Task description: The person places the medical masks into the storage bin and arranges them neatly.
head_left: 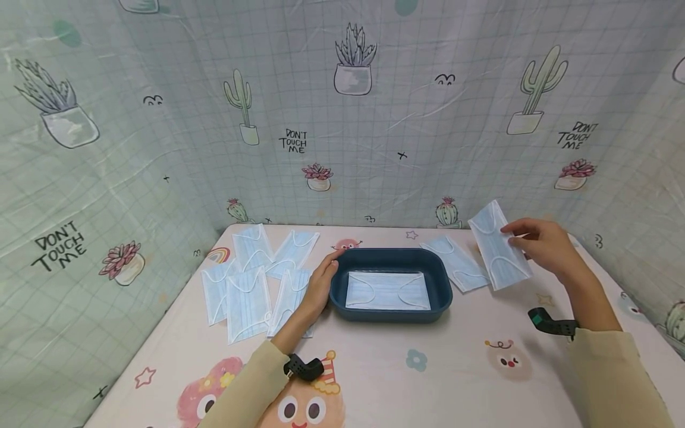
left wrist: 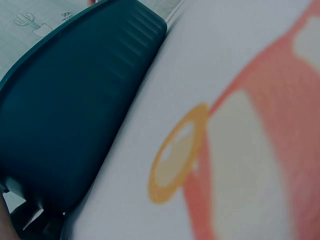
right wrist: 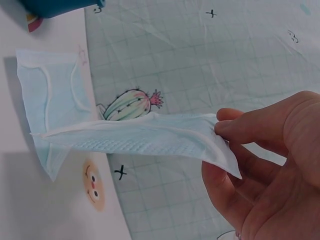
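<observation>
- Pinching a pale-blue pleated face mask (head_left: 489,246), the right hand (head_left: 540,246) has thumb and fingers closed on its right-hand edge, so nearly all of the sheet reaches leftward from the grip.
- That held mask is raised off the table (head_left: 374,386) towards its far right corner, its top end standing against the cactus-print backdrop (head_left: 407,184) past the far edge.
- Beneath it in the head view lies a loose mask (head_left: 460,267), partly overlapped, just beside the container's right end.
- The left hand (head_left: 318,285) is at the left end of the dark blue oblong container (head_left: 390,316); whether its fingers curl round the rim, I cannot tell.
- Between the container and the table's near edge stretches printed cloth; on the right, more cloth runs from the container to the right edge.
- Flat inside the container, lengthwise, is a boxed mask (head_left: 387,292), loops up.
- Five overlapping masks (head_left: 247,306) spread towards the table's left edge and far left corner.
- The held mask looks thin, tilted, softly bowed in the right wrist view, with white ear loops.
</observation>
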{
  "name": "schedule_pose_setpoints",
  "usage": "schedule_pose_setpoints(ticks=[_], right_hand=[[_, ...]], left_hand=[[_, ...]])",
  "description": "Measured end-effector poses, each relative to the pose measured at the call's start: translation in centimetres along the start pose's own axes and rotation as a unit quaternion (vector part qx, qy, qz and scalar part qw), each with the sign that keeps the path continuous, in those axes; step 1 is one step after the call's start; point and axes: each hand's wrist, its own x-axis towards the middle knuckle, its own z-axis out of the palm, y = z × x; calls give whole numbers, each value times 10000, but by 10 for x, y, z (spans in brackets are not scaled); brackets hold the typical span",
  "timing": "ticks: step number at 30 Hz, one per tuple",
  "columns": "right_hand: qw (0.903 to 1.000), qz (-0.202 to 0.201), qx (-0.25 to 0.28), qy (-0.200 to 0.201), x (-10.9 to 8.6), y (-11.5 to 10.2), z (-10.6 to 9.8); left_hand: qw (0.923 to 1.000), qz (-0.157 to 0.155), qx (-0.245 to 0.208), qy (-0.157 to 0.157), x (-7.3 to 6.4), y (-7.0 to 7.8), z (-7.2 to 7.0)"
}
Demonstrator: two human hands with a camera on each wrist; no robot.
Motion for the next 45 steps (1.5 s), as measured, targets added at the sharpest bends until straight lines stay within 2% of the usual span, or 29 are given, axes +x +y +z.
schedule_pose_setpoints(ticks=[6, 11, 14, 20, 26, 33, 45], right_hand=[[10000, -39, 3, -4, -3, -6, 0], [10000, -67, 13, -21, -3, -11, -1], [9999, -134, 2, -11, -3, -14, -1], [9992, -397, -98, -45, -2, -17, 5], [9985, -368, -179, -357, 0, -17, 10], [9979, -499, -226, -336, 0, -14, 11], [9977, -470, -273, -416, 2, -13, 13]], left_hand=[[9998, -105, 76, -123, -1, 7, -1], [9996, -108, 155, -225, -11, 32, -4], [9997, -74, 119, -208, -14, 40, -3], [9995, -153, 131, -236, -16, 42, -5], [9994, -148, 127, -279, -16, 41, -6], [9993, -142, 101, -322, -15, 41, -6], [9995, -120, 62, -294, -15, 40, -6]])
